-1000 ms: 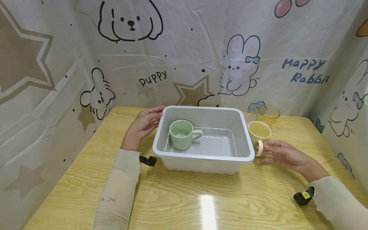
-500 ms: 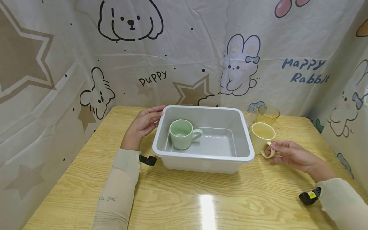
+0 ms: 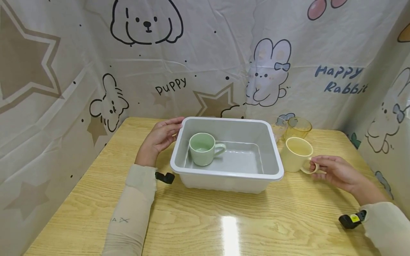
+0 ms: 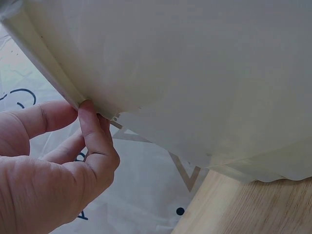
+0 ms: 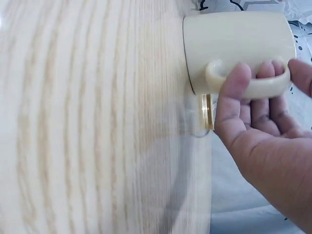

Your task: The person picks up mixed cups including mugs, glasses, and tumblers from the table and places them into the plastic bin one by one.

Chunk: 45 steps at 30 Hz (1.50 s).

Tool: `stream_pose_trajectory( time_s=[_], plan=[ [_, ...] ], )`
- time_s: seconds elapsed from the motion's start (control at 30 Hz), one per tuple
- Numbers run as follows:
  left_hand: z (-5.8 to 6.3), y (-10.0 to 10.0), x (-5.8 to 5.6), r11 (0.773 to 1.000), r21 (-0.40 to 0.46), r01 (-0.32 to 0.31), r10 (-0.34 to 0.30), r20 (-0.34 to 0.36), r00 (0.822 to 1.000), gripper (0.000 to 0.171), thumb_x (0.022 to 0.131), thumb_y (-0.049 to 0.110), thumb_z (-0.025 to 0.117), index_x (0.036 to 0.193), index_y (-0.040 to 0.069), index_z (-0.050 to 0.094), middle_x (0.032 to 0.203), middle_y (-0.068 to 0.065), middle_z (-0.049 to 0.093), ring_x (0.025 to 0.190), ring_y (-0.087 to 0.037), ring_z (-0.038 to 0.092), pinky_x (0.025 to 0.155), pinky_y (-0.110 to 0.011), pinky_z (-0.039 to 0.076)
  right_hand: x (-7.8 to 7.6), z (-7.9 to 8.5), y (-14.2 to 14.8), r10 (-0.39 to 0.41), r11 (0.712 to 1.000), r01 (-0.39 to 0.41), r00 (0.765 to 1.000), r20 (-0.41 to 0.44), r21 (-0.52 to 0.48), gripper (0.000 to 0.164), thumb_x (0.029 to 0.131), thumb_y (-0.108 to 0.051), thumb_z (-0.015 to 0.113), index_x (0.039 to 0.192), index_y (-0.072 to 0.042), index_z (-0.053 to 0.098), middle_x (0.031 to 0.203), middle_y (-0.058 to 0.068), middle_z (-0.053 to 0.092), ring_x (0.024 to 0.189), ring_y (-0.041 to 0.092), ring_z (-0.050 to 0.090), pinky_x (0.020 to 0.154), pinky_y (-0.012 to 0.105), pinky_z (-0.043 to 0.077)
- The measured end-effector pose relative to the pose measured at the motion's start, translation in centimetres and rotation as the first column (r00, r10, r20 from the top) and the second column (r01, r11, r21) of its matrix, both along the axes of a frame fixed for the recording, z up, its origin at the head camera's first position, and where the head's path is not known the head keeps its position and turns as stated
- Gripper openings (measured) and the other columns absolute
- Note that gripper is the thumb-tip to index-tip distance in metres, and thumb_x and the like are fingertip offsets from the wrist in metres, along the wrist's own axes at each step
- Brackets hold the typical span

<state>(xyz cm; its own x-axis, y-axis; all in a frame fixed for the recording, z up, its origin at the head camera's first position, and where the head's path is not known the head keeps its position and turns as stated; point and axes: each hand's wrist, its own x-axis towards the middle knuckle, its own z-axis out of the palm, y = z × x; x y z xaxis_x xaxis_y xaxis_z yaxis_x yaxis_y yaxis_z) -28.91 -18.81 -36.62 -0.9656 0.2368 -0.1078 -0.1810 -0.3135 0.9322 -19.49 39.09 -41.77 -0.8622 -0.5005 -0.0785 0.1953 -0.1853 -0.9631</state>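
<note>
A light grey plastic basin (image 3: 224, 184) stands mid-table, with a pale green mug (image 3: 202, 153) upright inside it on the left. My left hand (image 3: 161, 135) pinches the basin's rim at its back left corner; in the left wrist view, thumb and fingertips meet on the rim (image 4: 53, 73). To the right of the basin is a pale yellow mug (image 3: 296, 156), upright, its handle turned toward my right hand (image 3: 339, 174). Fingers of that hand are hooked through the handle (image 5: 256, 88), as the right wrist view shows.
Behind the yellow mug stand an amber see-through cup (image 3: 299, 127) and a clear cup (image 3: 279, 129), partly hidden by the basin. A printed cloth (image 3: 217, 60) hangs along the back and sides of the wooden table (image 3: 192, 220).
My right hand has moved the yellow mug rightward, away from the basin's side, and its handle has turned to the right. The left hand and the basin have stayed in place.
</note>
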Motion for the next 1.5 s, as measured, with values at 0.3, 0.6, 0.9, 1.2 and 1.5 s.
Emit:
stream_pose_trajectory(
  time_s=[0.3,0.6,0.9,1.2,1.5],
  plan=[
    [0.0,0.0,0.0,1.0,0.015,-0.002,0.001,0.006,1.0,0.048,0.102,-0.003,0.057,0.149,-0.006,0.047,0.116,-0.004,0.068,0.096,-0.013,0.067,0.077,-0.024,0.057,0.9,0.6,-1.1,-0.241,0.956,0.251,0.967,-0.082,0.152,0.03,0.109,-0.007,0.046,0.099,-0.001,0.074,0.088,0.004,0.066,0.082,0.014,0.063,0.074,0.03,0.061],
    [0.1,0.2,0.0,1.0,0.018,0.002,-0.002,0.004,1.0,0.048,0.102,-0.002,0.058,0.148,-0.006,0.047,0.115,-0.004,0.069,0.098,-0.015,0.067,0.077,-0.025,0.057,1.2,0.5,-1.5,-0.314,0.91,0.342,0.938,-0.149,0.235,0.03,0.109,-0.012,0.049,0.093,-0.005,0.073,0.082,0.002,0.063,0.077,0.013,0.059,0.069,0.028,0.06],
    [0.0,0.2,0.0,0.999,0.033,-0.003,0.003,0.006,1.0,0.042,0.101,-0.004,0.058,0.143,-0.004,0.054,0.114,-0.005,0.07,0.095,-0.014,0.067,0.076,-0.025,0.057,1.3,0.7,-1.3,-0.301,0.901,0.355,0.925,-0.232,0.248,0.028,0.108,-0.009,0.049,0.093,-0.002,0.072,0.081,0.003,0.063,0.075,0.013,0.06,0.066,0.028,0.059],
    [0.0,0.2,0.0,1.0,0.027,-0.001,0.001,0.005,1.0,0.043,0.101,-0.003,0.059,0.143,-0.005,0.053,0.114,-0.005,0.07,0.094,-0.014,0.067,0.077,-0.026,0.057,1.4,1.6,-0.9,-0.3,0.9,0.367,0.913,-0.275,0.237,0.03,0.108,-0.007,0.047,0.092,-0.004,0.073,0.081,0.002,0.063,0.075,0.014,0.059,0.066,0.025,0.058],
    [0.1,0.2,0.0,1.0,0.025,0.006,-0.006,0.008,1.0,0.047,0.102,-0.002,0.058,0.147,-0.006,0.048,0.115,-0.004,0.069,0.094,-0.013,0.067,0.078,-0.025,0.057,1.3,3.3,-0.4,-0.286,0.917,0.354,0.905,-0.315,0.183,0.033,0.107,0.0,0.046,0.091,-0.005,0.075,0.081,0.004,0.065,0.075,0.015,0.062,0.065,0.025,0.058]
  ],
)
